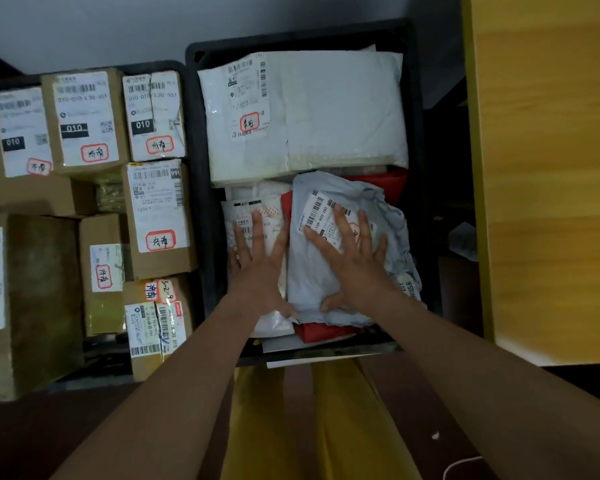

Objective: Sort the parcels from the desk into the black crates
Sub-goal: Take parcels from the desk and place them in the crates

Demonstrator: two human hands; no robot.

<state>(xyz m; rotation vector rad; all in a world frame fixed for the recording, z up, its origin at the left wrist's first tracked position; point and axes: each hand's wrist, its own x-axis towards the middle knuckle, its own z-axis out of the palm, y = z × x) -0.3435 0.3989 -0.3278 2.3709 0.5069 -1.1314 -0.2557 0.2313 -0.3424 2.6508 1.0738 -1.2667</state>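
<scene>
We press our left hand (257, 268) flat on a white parcel (253, 216) and our right hand (352, 261), fingers spread, on the grey parcel (340, 244). Both lie in the black crate (201, 202), likely pushed down to settle the pile.

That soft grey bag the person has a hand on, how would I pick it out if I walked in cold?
Find the black crate full of soft mailers, right of the stacked cardboard boxes. A big white mailer fills its far half; the grey bag lies nearer, under the right hand. It alone is crumpled, bluish grey, with a tilted white barcode label; its neighbour under the left hand is white.
</scene>
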